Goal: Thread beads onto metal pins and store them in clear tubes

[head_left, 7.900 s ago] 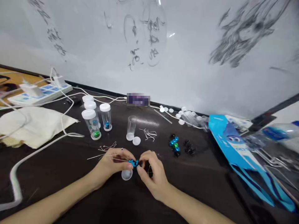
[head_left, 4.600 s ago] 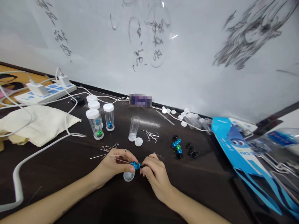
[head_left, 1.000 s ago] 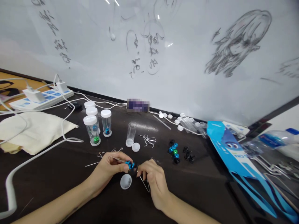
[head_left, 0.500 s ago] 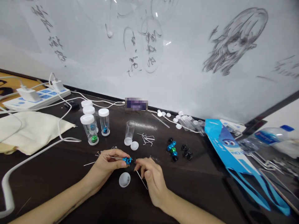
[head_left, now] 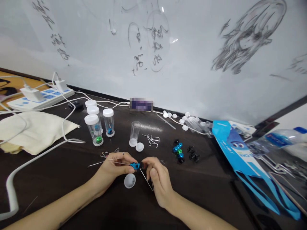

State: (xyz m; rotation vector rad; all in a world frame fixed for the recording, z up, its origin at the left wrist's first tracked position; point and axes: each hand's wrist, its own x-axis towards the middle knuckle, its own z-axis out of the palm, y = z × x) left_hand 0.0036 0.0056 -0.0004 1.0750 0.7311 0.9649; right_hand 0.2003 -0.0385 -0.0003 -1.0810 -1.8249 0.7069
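Note:
A small blue metal part (head_left: 135, 165) with a black end is pinched between the thumb and fingers of my left hand (head_left: 118, 163). Thin wires run back from it past that hand. My right hand (head_left: 157, 177) is closed at the black end (head_left: 142, 165), its fingertips partly hidden. A thin bent hex key (head_left: 145, 179) slants down from the blue part to under my right hand, which appears to hold its bent end. Just below my left fingers lies a white cap (head_left: 129, 181) with small dark pieces inside.
Capped clear tubes (head_left: 94, 131) stand left, near an uncapped tube (head_left: 135, 134) and a white lid (head_left: 139, 147). Hex keys (head_left: 152, 140), blue and green parts (head_left: 178, 150) and black pieces (head_left: 193, 154) lie ahead and right. A blue bag (head_left: 230, 153) lies at right.
My view has shifted slightly. My hands keep hold of the blue part; the right fingers have shifted a little at its black end, with the hex key still below.

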